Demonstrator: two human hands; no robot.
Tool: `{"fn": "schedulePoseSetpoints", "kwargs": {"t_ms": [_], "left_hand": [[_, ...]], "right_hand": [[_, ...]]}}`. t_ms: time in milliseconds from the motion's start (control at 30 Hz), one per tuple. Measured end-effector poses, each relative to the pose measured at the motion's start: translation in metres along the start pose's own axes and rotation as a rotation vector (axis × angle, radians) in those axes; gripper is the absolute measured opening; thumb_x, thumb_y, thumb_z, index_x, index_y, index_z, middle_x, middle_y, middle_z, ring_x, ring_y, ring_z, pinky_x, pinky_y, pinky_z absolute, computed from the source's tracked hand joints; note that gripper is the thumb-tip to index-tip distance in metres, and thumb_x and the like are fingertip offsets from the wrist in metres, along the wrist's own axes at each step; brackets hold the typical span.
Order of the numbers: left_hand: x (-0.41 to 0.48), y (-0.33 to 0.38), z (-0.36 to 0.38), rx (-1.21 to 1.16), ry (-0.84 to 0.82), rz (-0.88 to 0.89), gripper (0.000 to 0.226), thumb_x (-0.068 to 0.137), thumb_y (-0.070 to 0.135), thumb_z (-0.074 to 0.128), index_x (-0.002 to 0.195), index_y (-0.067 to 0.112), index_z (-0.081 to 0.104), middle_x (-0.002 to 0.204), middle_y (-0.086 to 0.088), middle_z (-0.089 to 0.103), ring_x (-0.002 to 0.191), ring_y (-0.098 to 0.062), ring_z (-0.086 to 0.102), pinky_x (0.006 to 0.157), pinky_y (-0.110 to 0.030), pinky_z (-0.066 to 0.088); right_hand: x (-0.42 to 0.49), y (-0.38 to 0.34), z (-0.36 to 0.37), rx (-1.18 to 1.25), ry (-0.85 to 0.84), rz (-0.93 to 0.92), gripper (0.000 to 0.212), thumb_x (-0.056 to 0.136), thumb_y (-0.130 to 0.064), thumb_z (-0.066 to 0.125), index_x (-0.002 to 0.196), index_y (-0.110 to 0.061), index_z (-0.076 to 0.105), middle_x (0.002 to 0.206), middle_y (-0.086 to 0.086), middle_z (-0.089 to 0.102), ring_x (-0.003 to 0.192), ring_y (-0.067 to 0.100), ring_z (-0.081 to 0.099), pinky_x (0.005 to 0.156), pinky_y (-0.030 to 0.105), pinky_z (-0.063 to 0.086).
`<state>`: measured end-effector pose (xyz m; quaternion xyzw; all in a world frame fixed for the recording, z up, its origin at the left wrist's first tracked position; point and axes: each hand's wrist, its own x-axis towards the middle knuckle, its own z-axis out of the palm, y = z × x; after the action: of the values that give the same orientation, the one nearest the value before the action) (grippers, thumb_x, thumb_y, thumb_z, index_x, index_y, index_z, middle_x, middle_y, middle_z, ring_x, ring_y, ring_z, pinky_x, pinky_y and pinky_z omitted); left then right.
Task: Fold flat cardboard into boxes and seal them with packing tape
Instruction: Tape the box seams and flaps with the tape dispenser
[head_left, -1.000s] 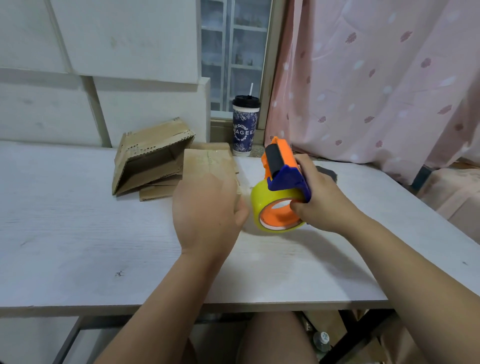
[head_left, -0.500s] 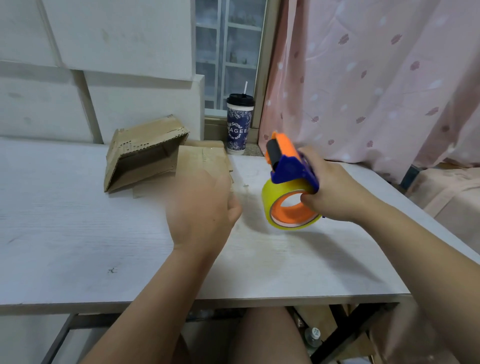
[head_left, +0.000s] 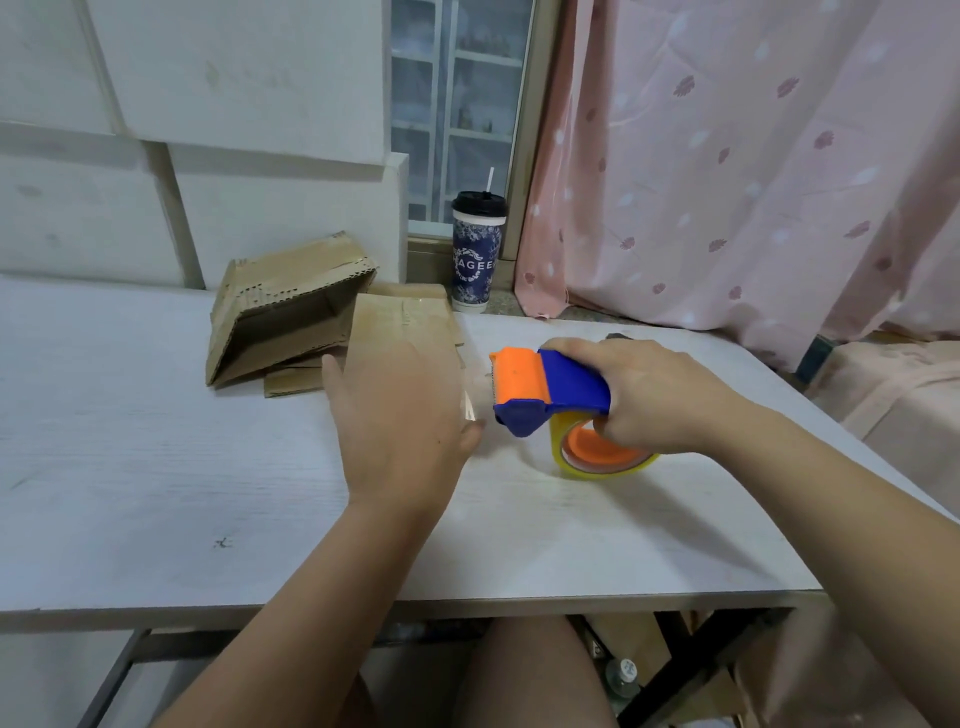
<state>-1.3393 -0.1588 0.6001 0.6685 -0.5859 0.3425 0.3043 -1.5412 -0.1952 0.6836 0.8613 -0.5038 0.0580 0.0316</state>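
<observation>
My right hand (head_left: 654, 395) grips the blue handle of an orange and blue tape dispenser (head_left: 550, 395); its yellowish tape roll (head_left: 602, 457) rests low on the white table (head_left: 156, 467). A short clear strip of tape sticks out from its orange head toward my left hand (head_left: 400, 426). That hand hovers over the table with fingers straight, its thumb tip near the strip; whether they touch I cannot tell. Behind it lies a flat cardboard piece (head_left: 405, 322), partly hidden by the hand. A half-folded cardboard box (head_left: 280, 312) leans at the back left.
A dark patterned drink cup (head_left: 477, 254) with lid and straw stands on the sill behind the cardboard. White boards line the wall at left, and a pink curtain (head_left: 753, 156) hangs at right. The table's front edge runs above my knee.
My right hand has tipped the dispenser from upright to nearly level, roll now down at the table and head pointing left. My left hand has stayed over the cardboard, spreading slightly.
</observation>
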Motion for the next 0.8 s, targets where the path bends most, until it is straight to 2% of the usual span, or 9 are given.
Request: {"fn": "schedulePoseSetpoints", "kwargs": {"t_ms": [100,200,267,433,500,633,733,800], "left_hand": [[-0.004,0.002,0.002,0.051,-0.024,-0.010,0.063,0.059,0.049,0.076,0.097,0.012,0.043,0.087,-0.011,0.054,0.082,-0.033,0.055,0.096,-0.066,0.033],[-0.006,0.005,0.005,0.031,-0.005,-0.037,0.056,0.063,0.045,0.071,0.103,0.015,0.045,0.090,-0.009,0.056,0.086,-0.031,0.056,0.098,-0.068,0.029],[-0.005,0.005,0.005,0.006,0.007,-0.072,0.055,0.063,0.043,0.071,0.104,0.016,0.046,0.089,-0.008,0.056,0.084,-0.030,0.057,0.100,-0.068,0.025],[-0.004,0.006,0.001,-0.083,0.023,-0.053,0.052,0.069,0.052,0.056,0.106,0.015,0.056,0.087,-0.010,0.055,0.084,-0.033,0.058,0.097,-0.071,0.025],[-0.003,0.006,-0.001,-0.142,0.012,-0.074,0.052,0.066,0.051,0.060,0.104,0.015,0.060,0.087,-0.011,0.055,0.084,-0.033,0.058,0.096,-0.072,0.026],[0.001,0.010,-0.005,-0.187,-0.079,-0.127,0.055,0.059,0.054,0.076,0.097,0.017,0.064,0.087,-0.011,0.055,0.085,-0.033,0.058,0.096,-0.072,0.025],[0.004,0.015,-0.009,-0.217,-0.152,-0.139,0.056,0.056,0.053,0.082,0.098,0.020,0.066,0.090,-0.013,0.055,0.088,-0.036,0.058,0.093,-0.074,0.025],[0.008,0.016,-0.014,-0.235,-0.200,-0.167,0.056,0.057,0.053,0.081,0.102,0.025,0.067,0.094,-0.013,0.054,0.093,-0.036,0.057,0.094,-0.075,0.022]], "right_hand": [[0.007,-0.003,-0.003,-0.043,-0.040,-0.036,0.076,0.071,-0.030,0.049,0.136,-0.057,0.020,0.116,-0.006,0.056,0.102,0.022,0.052,0.079,0.040,0.050],[0.013,-0.012,-0.013,-0.104,-0.076,-0.051,0.080,0.070,-0.028,0.045,0.139,-0.056,0.018,0.121,-0.005,0.055,0.095,0.021,0.048,0.074,0.036,0.049],[0.015,-0.021,-0.024,-0.177,-0.119,-0.049,0.078,0.075,-0.022,0.048,0.141,-0.053,0.021,0.117,-0.005,0.055,0.090,0.020,0.043,0.066,0.032,0.043],[0.024,-0.045,-0.048,-0.314,-0.217,-0.081,0.059,0.075,-0.016,0.050,0.127,-0.042,0.044,0.094,-0.006,0.058,0.087,0.022,0.053,0.065,0.032,0.046],[0.030,-0.053,-0.054,-0.379,-0.254,-0.108,0.054,0.077,-0.014,0.052,0.126,-0.036,0.049,0.087,-0.005,0.056,0.076,0.016,0.049,0.061,0.031,0.042],[0.043,-0.066,-0.065,-0.519,-0.316,-0.146,0.049,0.076,-0.010,0.054,0.122,-0.028,0.054,0.088,0.000,0.060,0.072,0.015,0.051,0.062,0.029,0.043],[0.056,-0.073,-0.069,-0.619,-0.376,-0.155,0.046,0.077,-0.011,0.056,0.121,-0.025,0.057,0.097,0.003,0.064,0.082,0.020,0.058,0.069,0.031,0.048],[0.065,-0.077,-0.072,-0.683,-0.406,-0.149,0.041,0.078,-0.011,0.056,0.117,-0.022,0.060,0.096,0.003,0.065,0.081,0.020,0.059,0.065,0.030,0.046]]}}
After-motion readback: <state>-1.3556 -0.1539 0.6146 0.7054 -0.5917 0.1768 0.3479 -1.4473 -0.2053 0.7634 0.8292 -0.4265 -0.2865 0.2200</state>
